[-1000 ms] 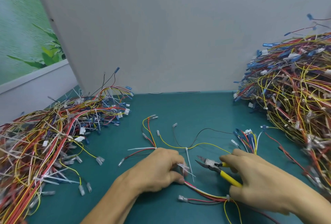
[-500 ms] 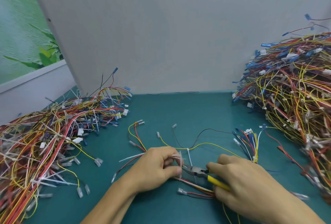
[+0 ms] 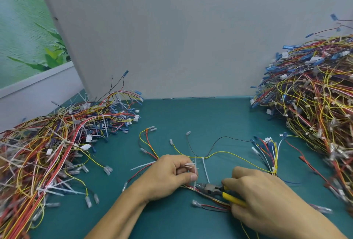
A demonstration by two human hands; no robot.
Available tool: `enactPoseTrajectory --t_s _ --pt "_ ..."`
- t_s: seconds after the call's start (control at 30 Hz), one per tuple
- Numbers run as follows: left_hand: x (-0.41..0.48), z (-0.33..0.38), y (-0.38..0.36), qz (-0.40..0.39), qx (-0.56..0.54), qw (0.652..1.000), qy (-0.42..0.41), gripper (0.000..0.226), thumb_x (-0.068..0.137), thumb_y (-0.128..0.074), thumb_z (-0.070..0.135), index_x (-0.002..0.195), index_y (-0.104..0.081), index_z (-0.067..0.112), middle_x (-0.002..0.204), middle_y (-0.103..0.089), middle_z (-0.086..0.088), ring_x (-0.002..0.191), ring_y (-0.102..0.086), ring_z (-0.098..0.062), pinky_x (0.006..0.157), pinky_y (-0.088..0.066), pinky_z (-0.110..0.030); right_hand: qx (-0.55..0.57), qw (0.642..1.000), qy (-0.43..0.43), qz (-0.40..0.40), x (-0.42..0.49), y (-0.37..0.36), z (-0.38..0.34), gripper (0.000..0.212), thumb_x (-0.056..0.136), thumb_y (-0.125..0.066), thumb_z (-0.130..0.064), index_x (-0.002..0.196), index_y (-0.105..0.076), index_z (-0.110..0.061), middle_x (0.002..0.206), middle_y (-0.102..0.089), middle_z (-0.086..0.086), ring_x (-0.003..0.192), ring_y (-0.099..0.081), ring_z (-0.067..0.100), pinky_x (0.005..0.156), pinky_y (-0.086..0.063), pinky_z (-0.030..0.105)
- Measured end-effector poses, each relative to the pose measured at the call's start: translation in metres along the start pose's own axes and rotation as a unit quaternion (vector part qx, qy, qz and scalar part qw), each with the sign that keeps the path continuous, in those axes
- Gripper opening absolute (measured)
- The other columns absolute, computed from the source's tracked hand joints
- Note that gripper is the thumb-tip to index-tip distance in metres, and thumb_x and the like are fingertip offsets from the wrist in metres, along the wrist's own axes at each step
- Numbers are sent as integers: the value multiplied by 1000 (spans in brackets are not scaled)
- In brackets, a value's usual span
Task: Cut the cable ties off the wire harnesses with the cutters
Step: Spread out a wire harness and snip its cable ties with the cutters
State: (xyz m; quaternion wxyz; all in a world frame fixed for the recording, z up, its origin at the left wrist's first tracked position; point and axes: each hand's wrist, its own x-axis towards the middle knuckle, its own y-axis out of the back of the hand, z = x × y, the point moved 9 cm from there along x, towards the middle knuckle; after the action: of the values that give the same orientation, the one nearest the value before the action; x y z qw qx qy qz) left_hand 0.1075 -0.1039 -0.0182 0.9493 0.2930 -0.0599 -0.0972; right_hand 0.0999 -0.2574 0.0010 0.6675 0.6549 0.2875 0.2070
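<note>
1. Left hand (image 3: pixel 168 177) just left of the cutters (image 3: pixel 211 189): fingers (image 3: pixel 188 177) curled, thumb and forefinger pinching the white tail of a cable tie (image 3: pixel 195 171). More thin white strips bunched in the same pinch, count unclear.
2. Right hand (image 3: pixel 267 200) right of the cutters: fingers wrapped round the yellow handles, most of the handles hidden under the palm.
3. Cutters low over the green mat (image 3: pixel 191 116), nose pointing left, tips at the foot of the pinched cable tie where it rings the wire bundle. Jaws nearly together; biting the tie or not, cannot tell.
4. Wire harness (image 3: pixel 225 153) spread just behind and under the cutters: yellow, red and dark wires fanning out, part hidden under both hands.
5. Second tie (image 3: pixel 205 170) upright just behind the cutters, on the yellow wire.
6. Loose tie strip (image 3: pixel 142 166) flat on the mat, left of the cutters, inner end hidden by the left hand.
7. Left pile (image 3: pixel 57 143) of harnesses far left of the cutters, cut off by the frame edge.
8. Right pile (image 3: pixel 315 95) far right, taller, also cut off.
9. Grey panel (image 3: pixel 172 38) well behind the cutters.
</note>
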Motion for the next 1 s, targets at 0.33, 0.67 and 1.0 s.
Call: enactPoseTrajectory --t_s 0.33,0.67,1.0 --pt "-1 2 -1 -2 4 1000 -3 8 84 -62 25 76 -63 25 65 -44 -1 63 -38 -12 64 -35 -26 -14 1000 -8 -5 0 -2 -2 17 84 -38 -43 91 -42 -28 91 -34 -7 78 -35 19 63 -32 34" --pt "-1 3 1 7 16 1000 -6 13 87 -64 18 76 -63 24 59 -38 12 59 -35 -8 58 -33 -21 -30 999 -10 -3 3 -6 -3 14 84 -37 -41 88 -36 -28 90 -33 -6 76 -36 24 61 -30 35" --pt "-1 4 1 14 14 1000 -5 13 88 -64 17 76 -61 18 58 -34 11 57 -32 -8 56 -30 -17 -32 999 -11 -14 4 -10 -8 14 92 -35 -41 88 -33 -27 89 -32 -5 77 -35 26 51 -22 30"
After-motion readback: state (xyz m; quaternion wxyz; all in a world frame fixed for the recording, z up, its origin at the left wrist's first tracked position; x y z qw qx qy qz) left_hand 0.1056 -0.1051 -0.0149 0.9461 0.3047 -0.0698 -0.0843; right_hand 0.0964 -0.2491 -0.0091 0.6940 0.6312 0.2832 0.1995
